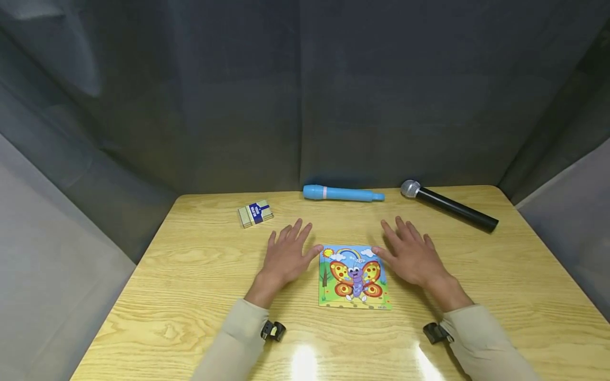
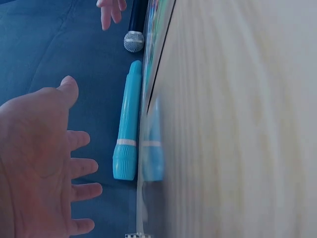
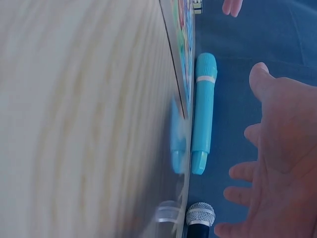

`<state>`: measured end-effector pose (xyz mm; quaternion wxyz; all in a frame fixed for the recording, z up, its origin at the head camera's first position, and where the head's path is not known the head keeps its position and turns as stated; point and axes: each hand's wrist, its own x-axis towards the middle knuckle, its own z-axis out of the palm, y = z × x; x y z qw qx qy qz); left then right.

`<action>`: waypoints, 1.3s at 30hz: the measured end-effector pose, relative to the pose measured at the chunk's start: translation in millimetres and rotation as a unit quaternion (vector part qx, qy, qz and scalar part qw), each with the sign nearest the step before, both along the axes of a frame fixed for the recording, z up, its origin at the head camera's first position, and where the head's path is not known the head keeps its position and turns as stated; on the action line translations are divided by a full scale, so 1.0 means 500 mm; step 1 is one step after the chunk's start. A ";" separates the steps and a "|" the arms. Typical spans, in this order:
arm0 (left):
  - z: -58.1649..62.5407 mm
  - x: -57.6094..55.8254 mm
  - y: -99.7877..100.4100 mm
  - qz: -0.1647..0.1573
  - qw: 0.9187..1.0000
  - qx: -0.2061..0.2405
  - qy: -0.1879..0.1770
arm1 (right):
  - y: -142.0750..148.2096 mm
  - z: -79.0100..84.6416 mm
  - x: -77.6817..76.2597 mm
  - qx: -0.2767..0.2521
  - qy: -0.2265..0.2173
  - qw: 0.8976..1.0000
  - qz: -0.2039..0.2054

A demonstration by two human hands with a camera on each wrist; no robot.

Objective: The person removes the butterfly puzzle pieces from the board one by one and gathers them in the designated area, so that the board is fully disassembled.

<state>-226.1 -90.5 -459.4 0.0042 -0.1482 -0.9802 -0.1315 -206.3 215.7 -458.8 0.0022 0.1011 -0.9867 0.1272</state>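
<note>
Purple-butterfly board (image 1: 356, 279); head pointing away

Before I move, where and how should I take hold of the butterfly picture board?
The butterfly picture board is probably best pinched by its left and right edges, left hand from the left, right hand from the right. It lies flat on the table and looks thin, and the hands flank it.

Booth-like setup: dark drapes (image 1: 381, 95) behind and beside a wooden table (image 1: 190, 275).
</note>
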 end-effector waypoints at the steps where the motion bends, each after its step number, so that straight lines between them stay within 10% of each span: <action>1: 0.000 0.001 0.002 -0.002 1.000 0.001 -0.003 | -0.003 0.000 0.000 -0.002 0.001 1.000 0.002; 39: -0.009 0.019 0.059 -0.049 0.996 -0.055 -0.047 | -0.107 -0.013 0.033 -0.009 -0.024 0.994 0.108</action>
